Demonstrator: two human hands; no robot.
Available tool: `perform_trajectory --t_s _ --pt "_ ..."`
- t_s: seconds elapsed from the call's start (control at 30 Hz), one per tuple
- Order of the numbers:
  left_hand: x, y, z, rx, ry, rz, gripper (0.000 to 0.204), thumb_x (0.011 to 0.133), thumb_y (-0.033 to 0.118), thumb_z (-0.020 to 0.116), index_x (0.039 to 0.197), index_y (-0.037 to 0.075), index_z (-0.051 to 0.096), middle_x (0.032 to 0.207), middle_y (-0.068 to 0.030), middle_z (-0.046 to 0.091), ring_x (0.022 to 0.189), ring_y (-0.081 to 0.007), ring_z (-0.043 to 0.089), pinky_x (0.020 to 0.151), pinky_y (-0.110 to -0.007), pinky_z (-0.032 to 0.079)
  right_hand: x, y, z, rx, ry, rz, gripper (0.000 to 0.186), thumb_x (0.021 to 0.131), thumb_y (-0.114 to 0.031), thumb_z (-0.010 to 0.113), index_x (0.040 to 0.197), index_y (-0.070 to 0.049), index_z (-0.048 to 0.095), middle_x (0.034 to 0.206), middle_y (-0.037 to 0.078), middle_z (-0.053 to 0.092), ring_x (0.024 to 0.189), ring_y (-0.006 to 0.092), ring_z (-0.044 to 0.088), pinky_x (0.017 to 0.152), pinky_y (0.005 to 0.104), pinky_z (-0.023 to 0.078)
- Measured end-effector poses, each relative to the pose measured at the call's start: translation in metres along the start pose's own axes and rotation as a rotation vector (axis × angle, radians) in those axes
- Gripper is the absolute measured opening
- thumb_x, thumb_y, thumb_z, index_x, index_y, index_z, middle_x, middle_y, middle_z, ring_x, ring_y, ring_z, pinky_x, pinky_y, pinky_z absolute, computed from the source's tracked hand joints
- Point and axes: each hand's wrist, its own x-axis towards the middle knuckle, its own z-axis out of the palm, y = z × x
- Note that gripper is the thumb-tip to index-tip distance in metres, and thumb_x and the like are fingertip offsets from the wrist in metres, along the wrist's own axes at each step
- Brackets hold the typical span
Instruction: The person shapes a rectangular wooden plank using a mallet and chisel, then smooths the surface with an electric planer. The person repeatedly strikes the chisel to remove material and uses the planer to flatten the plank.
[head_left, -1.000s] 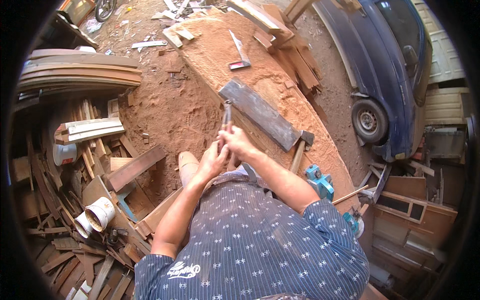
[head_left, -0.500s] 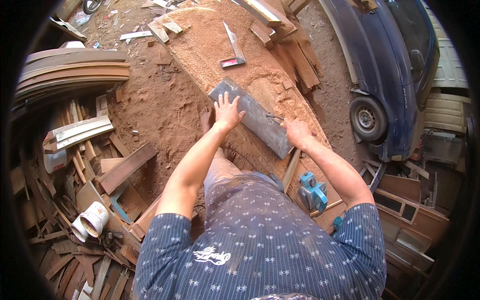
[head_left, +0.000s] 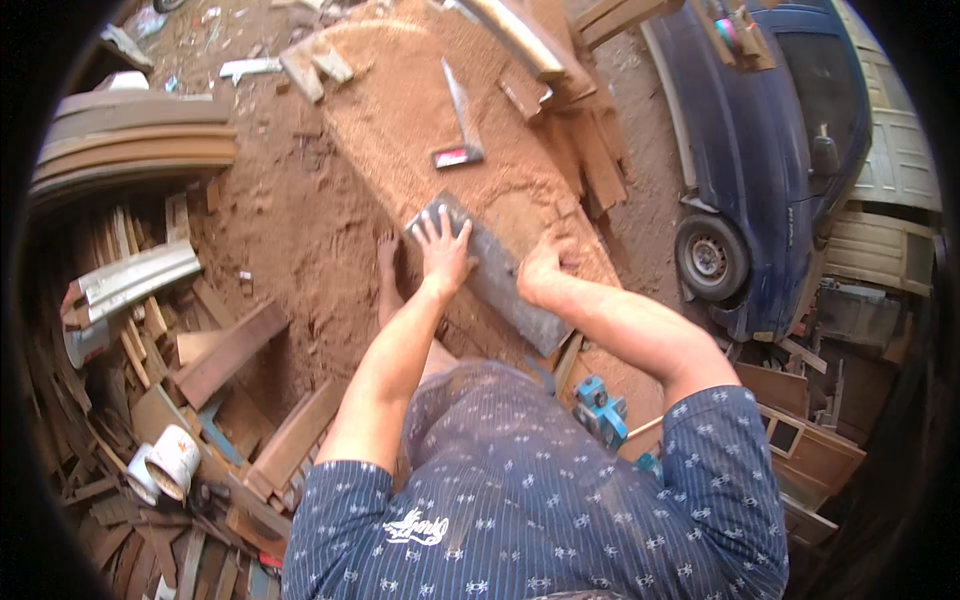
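Observation:
A long dark grey board [head_left: 500, 298] lies aslant on the sawdust-covered wooden bench [head_left: 355, 125]. My left hand [head_left: 441, 247] is spread open on its upper end, fingers stretched out. My right hand [head_left: 542, 266] is closed at the board's right side on a metal hand tool, mostly hidden now; its tip shows dark beside my fingers. A metal try square [head_left: 460, 135] rests in the sawdust above the board. A teal power planer [head_left: 600, 408] sits below my right forearm, near a wooden handle or stick.
Offcuts and plank piles [head_left: 135, 140] fill the left, with white buckets [head_left: 172, 462] lower down. More planks [head_left: 595, 165] lean along the bench's right side. A dark blue vehicle [head_left: 760, 200] stands at the right, above old doors and panels. My bare foot [head_left: 388, 262] is left of the bench.
My hands have parted from the tool they gripped together: the left went onto the board, the right carried the tool rightward across it. The view has shifted, and my right hand sits more bent.

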Motion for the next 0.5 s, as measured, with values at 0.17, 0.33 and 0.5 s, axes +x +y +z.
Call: perform_trajectory --t_s 0.17,0.33,0.5 --pt "0.003 0.014 0.003 -0.035 -0.078 0.058 0.091 0.076 0.049 0.084 0.155 0.024 0.044 0.166 -0.0271 0.017 0.15 -0.0574 0.011 0.118 -0.072 0.01 0.019 0.026 0.055 0.479 0.103 0.055 0.029 0.086 -0.018 0.068 0.111 -0.006 0.079 0.117 0.016 0.074 0.106 0.0422 0.071 0.071 0.0689 0.058" --pt "0.006 0.005 -0.005 0.026 -0.089 0.051 0.08 0.083 0.048 0.079 0.152 0.021 0.048 0.164 -0.0273 0.021 0.147 -0.0575 0.019 0.117 -0.07 0.017 -0.026 0.017 0.158 1.24 0.455 0.043 0.033 0.107 -0.031 0.045 0.125 -0.009 0.06 0.111 0.024 0.071 0.104 0.0426 0.068 0.091 0.0528 0.054" --pt "0.02 0.027 -0.018 -0.633 -0.301 0.037 0.053 0.093 0.042 0.074 0.134 0.01 0.065 0.13 -0.0219 0.066 0.114 -0.0383 0.067 0.1 -0.05 0.051 -0.067 -0.034 0.195 1.594 0.717 0.123 0.041 0.099 -0.026 0.059 0.138 -0.015 0.059 0.098 0.026 0.072 0.101 0.0456 0.067 0.088 0.0555 0.052"
